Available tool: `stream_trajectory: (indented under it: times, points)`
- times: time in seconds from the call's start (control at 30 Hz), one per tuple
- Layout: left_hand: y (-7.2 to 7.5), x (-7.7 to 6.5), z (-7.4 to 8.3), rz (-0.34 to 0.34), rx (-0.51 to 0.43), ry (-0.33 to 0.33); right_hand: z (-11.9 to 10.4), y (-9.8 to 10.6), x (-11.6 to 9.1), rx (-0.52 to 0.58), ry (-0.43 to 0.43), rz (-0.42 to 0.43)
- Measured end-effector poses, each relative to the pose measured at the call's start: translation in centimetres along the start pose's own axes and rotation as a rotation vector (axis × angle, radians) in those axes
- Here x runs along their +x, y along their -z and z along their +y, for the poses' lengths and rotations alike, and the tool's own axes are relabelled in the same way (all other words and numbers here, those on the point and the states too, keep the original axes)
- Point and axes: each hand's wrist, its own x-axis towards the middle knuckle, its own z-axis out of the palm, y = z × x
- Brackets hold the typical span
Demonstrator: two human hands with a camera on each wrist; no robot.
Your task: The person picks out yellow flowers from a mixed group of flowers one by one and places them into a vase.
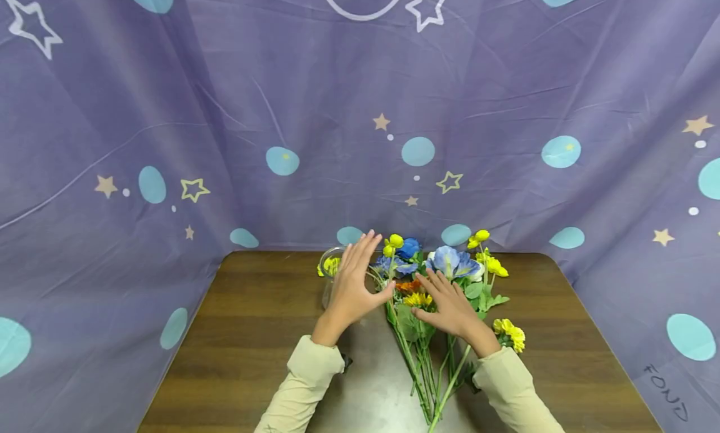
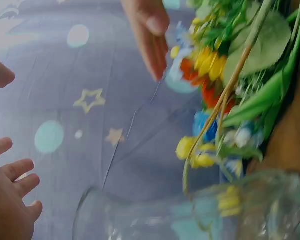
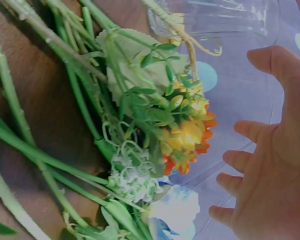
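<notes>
My left hand (image 1: 355, 289) is raised with straight fingers and a spread thumb, beside a clear glass vase (image 2: 140, 217). It holds nothing. With fingers spread, my right hand (image 1: 450, 308) hovers above a bunch of flowers and also holds nothing, as the right wrist view shows. The flowers lie on the table, stems towards me. Among them are a pale blue bloom (image 1: 448, 261), an orange flower (image 3: 208, 135), a yellow flower (image 1: 418, 299) and small white blossoms (image 3: 132, 175). In the head view, the left hand partly hides the vase.
The brown wooden table (image 1: 242, 358) reaches back to a purple curtain (image 1: 337, 83) with stars and blue spots. A yellow flower (image 1: 509, 334) lies to the right, near the right sleeve (image 1: 506, 377). Long green stems (image 1: 430, 383) extend between the forearms.
</notes>
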Motion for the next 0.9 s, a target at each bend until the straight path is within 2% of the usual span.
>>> stream_trajectory:
  times: [0.23,0.47,0.73,0.9]
  points:
    - [2.3,0.4,-1.7,0.075,0.019,0.069,-0.7,1.0,0.2,-0.006,0.018,0.000]
    - [2.9,-0.4,-4.0,0.133,-0.005,0.150,-1.3,2.5,0.0,0.004,0.060,0.045]
    - [2.2,-1.9,-6.3,0.109,-0.066,0.266,-1.8,4.6,-0.5,-0.021,0.093,0.134]
    - [2.0,-2.7,-7.2,0.076,-0.146,0.349,-2.6,5.5,-0.7,0.009,0.106,0.180]
